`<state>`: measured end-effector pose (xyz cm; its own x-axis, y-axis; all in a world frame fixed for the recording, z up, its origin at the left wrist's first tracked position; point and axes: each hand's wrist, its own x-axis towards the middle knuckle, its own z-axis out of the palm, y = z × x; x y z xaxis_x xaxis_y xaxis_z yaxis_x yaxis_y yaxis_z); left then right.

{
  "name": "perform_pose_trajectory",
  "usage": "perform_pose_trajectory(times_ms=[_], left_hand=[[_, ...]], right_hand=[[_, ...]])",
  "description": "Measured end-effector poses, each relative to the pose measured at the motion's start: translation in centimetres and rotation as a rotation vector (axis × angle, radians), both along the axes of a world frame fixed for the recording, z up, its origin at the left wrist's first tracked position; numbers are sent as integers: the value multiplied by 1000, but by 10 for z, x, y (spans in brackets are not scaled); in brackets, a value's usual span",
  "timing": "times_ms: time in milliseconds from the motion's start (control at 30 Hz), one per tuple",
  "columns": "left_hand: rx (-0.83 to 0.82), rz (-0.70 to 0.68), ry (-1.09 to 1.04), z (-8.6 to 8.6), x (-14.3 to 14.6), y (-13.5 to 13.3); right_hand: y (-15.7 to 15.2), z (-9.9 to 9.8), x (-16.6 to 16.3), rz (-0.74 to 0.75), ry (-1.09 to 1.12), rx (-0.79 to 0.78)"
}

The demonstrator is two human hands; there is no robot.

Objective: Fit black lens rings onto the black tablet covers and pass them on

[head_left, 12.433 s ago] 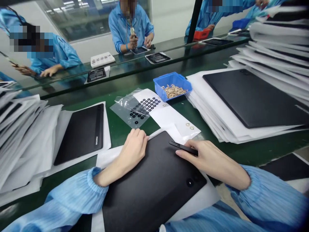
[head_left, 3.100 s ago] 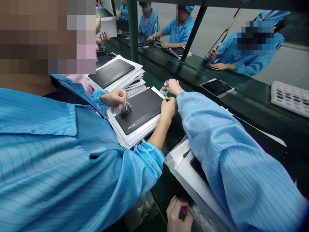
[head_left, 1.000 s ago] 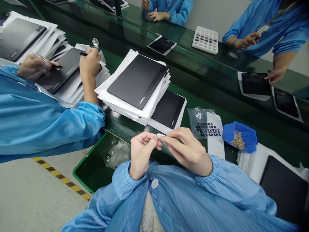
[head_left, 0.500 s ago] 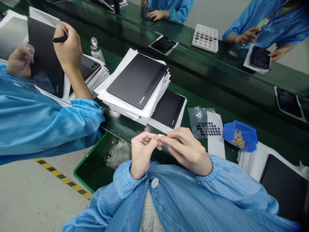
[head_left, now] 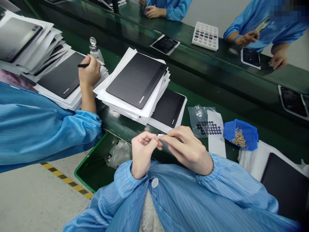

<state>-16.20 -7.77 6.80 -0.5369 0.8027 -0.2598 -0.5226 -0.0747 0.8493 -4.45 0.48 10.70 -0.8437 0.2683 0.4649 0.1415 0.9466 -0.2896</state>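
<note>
My left hand [head_left: 144,151] and my right hand [head_left: 188,148] meet in front of my chest, fingertips pinched together. Between them is a small whitish piece [head_left: 160,135], too small for me to name. Just beyond my hands, a dark tablet [head_left: 169,108] lies on white sheets. Beside it rises a stack of white sheets with another dark tablet [head_left: 137,80] on top. To the right of my hands are a sheet of black ring-shaped stickers [head_left: 209,128], partly under clear film, and a blue bin [head_left: 251,135] with small tan parts [head_left: 238,138] inside.
A co-worker's hand [head_left: 89,72] with a black pen is at the left, over more stacked tablets [head_left: 64,75]. A pump bottle [head_left: 96,53] stands behind. The green crate [head_left: 83,164] below holds clear plastic. Across the line are a white tray [head_left: 205,36] and other workers' hands.
My hands keep nearly the same pose. At the left, the co-worker's raised tablet is no longer upright, and the pen hand has moved right and down. Across the line, a worker's hand has left a device.
</note>
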Motion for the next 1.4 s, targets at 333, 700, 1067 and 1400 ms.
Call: perform_pose_trajectory(times_ms=[333, 700, 1067, 1400], left_hand=[[88, -57, -174, 4, -3, -6], [53, -67, -154, 6, -1, -5], [105, -40, -134, 6, -1, -7], [104, -24, -144, 4, 1, -5]], right_hand=[[-2, 13, 10, -134, 137, 21], [-5, 11, 1, -91, 136, -23], [-10, 6, -8, -18, 81, -52], [-12, 13, -7, 15, 39, -54]])
